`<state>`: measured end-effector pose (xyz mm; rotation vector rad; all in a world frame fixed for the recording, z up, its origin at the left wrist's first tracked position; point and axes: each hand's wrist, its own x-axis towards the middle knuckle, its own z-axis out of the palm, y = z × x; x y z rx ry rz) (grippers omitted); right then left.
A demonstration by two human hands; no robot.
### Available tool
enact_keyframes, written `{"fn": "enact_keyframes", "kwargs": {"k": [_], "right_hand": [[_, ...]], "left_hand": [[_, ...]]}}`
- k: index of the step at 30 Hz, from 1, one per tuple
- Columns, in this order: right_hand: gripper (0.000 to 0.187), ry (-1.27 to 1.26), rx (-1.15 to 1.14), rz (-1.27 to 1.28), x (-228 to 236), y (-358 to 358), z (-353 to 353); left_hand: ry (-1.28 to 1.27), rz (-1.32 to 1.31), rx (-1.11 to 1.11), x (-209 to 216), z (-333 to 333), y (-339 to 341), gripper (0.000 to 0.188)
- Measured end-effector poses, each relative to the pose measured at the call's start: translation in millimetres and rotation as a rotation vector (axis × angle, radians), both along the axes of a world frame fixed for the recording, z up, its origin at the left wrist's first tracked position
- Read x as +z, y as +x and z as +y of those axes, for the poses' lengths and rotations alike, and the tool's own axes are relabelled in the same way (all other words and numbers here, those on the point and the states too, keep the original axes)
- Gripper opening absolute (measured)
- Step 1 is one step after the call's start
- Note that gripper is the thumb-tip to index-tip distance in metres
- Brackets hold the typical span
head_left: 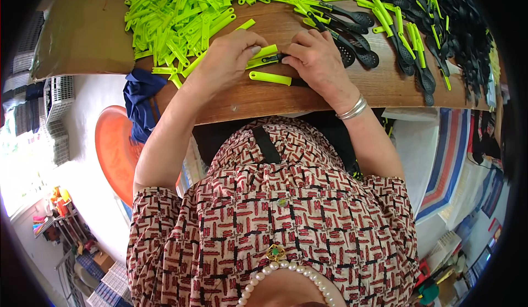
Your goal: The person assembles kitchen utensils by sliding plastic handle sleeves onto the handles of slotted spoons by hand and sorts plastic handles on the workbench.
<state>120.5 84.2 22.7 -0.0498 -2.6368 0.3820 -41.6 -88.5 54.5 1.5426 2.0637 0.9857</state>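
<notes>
Near the worktop's [253, 101] front edge my left hand [226, 57] pinches a green handle [268, 51]. My right hand [317, 61] pinches a black stem [270, 59].

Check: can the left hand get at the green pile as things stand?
Probably yes: the green pile spreads over the table right by the left hand, with nothing visibly blocking. That hand seems to hold a green handle, though, so it might need to let go first.

Wooden table [374, 90] is spanning the far side, cardboard [82, 37] sitting at its left end. White light [19, 147] is flooding the left edge near pale lattice crates [61, 95]; striped sheeting [440, 164] is showing on the right.
</notes>
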Motion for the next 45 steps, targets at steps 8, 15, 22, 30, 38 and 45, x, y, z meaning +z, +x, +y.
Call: {"fn": "enact_keyframes", "kwargs": {"k": [8, 15, 22, 30, 38, 45], "right_hand": [[0.015, -0.065, 0.018, -0.025, 2.9, -2.6, 0.9], [0.018, -0.067, 0.015, -0.064, 8.7, -2.3, 0.2], [0.02, -0.086, -0.006, -0.1, 11.4, -2.3, -0.6], [0.02, -0.169, -0.025, -0.082, 2.4, -16.0, -4.1], [0.022, -0.312, -0.11, -0.424, 24.0, -33.6, -4.8], [0.011, -0.31, 0.003, -0.248, 17.1, -4.6, -6.8]], "left_hand": [[-0.024, 0.045, 0.058, 0.4, -0.5, 4.2, 0.015], [0.0, 0.16, 0.063, -9.6, -1.4, 5.0, 0.014], [-0.008, 0.206, 0.029, -2.9, -2.6, 10.5, 0.018], [0.012, 0.362, 0.091, -7.7, -2.7, 18.0, 0.015], [0.089, 0.343, 0.048, -18.1, -2.9, 12.9, 0.011], [0.182, 0.283, 0.165, -5.9, 4.5, -11.3, 0.02]]}}
